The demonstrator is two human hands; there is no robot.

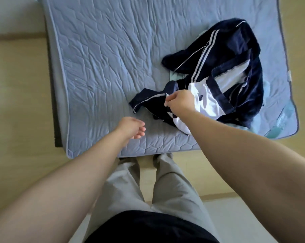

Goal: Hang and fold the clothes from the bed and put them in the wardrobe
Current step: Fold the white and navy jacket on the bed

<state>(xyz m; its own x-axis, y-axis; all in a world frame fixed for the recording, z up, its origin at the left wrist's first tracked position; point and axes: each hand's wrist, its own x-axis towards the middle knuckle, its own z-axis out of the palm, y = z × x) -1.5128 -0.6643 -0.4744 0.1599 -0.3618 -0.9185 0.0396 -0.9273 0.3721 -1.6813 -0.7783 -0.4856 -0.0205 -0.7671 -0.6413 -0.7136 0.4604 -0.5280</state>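
Observation:
A navy and white track jacket (223, 67) with white stripes lies crumpled on the right half of the bed (99, 58). My right hand (179, 101) pinches a white edge of the jacket at its near end, above a dark sleeve part (148, 99) that trails left. My left hand (132, 127) hovers over the quilt a little left of that sleeve, with fingers loosely curled and nothing in them. A pale mint garment (176, 76) peeks out from under the jacket.
The bed's blue quilted cover reaches to its near edge (130, 153) right in front of my legs. Light wooden floor (17, 102) lies to the left and right of the bed. The wardrobe is out of view.

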